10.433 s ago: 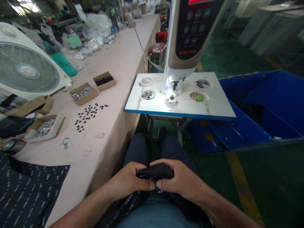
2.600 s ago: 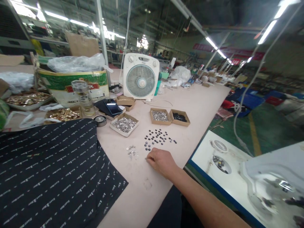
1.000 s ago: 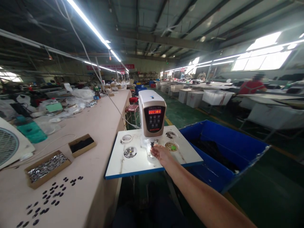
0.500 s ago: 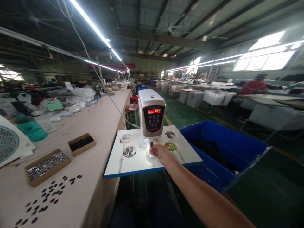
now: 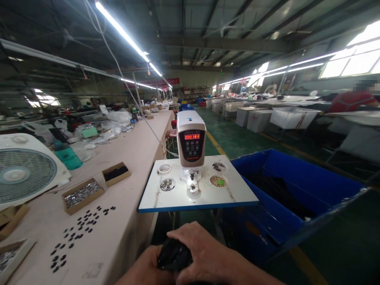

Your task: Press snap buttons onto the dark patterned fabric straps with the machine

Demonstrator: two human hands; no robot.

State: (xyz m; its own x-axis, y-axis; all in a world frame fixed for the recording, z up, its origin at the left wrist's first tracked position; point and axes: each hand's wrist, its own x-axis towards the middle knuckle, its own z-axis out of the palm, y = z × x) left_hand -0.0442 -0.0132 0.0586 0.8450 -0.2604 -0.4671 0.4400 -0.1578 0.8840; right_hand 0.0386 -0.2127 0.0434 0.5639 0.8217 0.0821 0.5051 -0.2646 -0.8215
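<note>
Low in the view, close to my body, my left hand [image 5: 148,266] and my right hand [image 5: 204,251] are closed around a bunched black cloth [image 5: 174,256]. The left hand grips it from the left. From above and the right, my right hand wraps over it; its fingertips are partly hidden. Beyond the hands stands a snap-fastening press [image 5: 191,138] with a lit red display. Below its head, the lower die [image 5: 192,188] sticks out over a white tabletop [image 5: 175,202] with several round wells of small metal parts.
A blue bin [image 5: 299,166] with dark cloth stands right of the press. On the long table [image 5: 124,202] at left lie black discs [image 5: 80,227], a box of metal parts [image 5: 83,194], a box of black pieces [image 5: 116,174] and a fan [image 5: 26,170]. A person in red [image 5: 352,99] is far right.
My right hand has come back from the press die, down to my body. My left hand has come into view, and both now hold the black cloth. The view has turned left.
</note>
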